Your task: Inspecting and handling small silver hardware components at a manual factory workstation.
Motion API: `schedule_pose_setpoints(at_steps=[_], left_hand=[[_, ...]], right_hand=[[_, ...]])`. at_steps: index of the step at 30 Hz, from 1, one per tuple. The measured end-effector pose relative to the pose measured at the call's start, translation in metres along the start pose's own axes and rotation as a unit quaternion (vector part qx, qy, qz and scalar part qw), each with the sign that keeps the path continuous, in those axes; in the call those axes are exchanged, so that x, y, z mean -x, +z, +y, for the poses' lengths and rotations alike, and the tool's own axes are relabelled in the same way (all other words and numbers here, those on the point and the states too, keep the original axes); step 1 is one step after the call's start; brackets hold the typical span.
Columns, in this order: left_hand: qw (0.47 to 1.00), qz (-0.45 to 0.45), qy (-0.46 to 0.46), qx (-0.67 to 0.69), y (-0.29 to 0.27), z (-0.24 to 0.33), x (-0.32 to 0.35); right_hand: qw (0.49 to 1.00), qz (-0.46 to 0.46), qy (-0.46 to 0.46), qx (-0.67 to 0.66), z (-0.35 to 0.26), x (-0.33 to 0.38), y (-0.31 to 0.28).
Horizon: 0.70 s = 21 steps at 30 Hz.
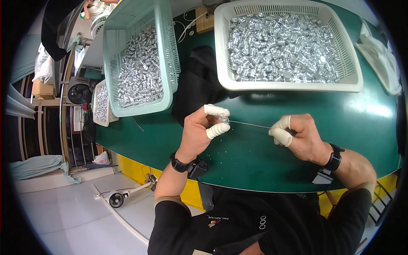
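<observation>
Head view: above the desk (pixel 250 157), the left hand (pixel 196 132) is pinching a silver part (pixel 225 120) between fingers (pixel 218 129); the right hand (pixel 305 138), fingers closed, is holding a thin rod (pixel 250 124) seemingly against it, probably probing it; continuing is likely requiring steady aim.

On the green table (pixel 276 172), a crumpled black cloth (pixel 199 78); toward the far edge, a wooden block (pixel 204 23) with a white cable (pixel 187 29) just beside; at the far right, a limp white cloth or bag (pixel 379 61). Off to the left, a black fan (pixel 79 94), then a cardboard box (pixel 43 89) just below a white plastic bag (pixel 43 68). Lower down, a grey-green cloth (pixel 40 167). On the pale floor (pixel 70 221), a small fan (pixel 116 199) near the yellow panel (pixel 131 171) beneath the table. At upper left, another person (pixel 97 9), partly cut off.
</observation>
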<state>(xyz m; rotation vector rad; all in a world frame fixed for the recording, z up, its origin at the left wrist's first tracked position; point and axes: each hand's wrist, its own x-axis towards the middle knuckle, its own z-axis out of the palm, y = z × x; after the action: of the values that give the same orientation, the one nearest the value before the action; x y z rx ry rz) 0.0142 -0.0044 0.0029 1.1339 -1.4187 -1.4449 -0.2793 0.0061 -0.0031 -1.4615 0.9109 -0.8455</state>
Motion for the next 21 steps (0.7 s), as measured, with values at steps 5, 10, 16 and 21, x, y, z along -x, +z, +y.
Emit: schedule_pose_setpoints(at_steps=[5,10,16,21], left_hand=[[1.0,-0.003,0.004,-0.022,0.001,-0.001,0.001],[0.994,-0.013,0.042,-0.098,0.003,0.002,-0.001],[0.987,-0.044,0.057,-0.144,0.01,0.006,-0.002],[0.994,-0.055,0.059,-0.073,0.012,0.006,-0.002]], right_hand=[[1.0,0.002,0.01,-0.007,0.001,0.0,0.001],[1.0,0.0,0.007,0.025,-0.001,-0.001,0.0],[0.999,0.0,-0.001,0.032,0.002,-0.003,0.001],[1.0,-0.014,0.008,0.013,0.001,-0.003,0.001]])
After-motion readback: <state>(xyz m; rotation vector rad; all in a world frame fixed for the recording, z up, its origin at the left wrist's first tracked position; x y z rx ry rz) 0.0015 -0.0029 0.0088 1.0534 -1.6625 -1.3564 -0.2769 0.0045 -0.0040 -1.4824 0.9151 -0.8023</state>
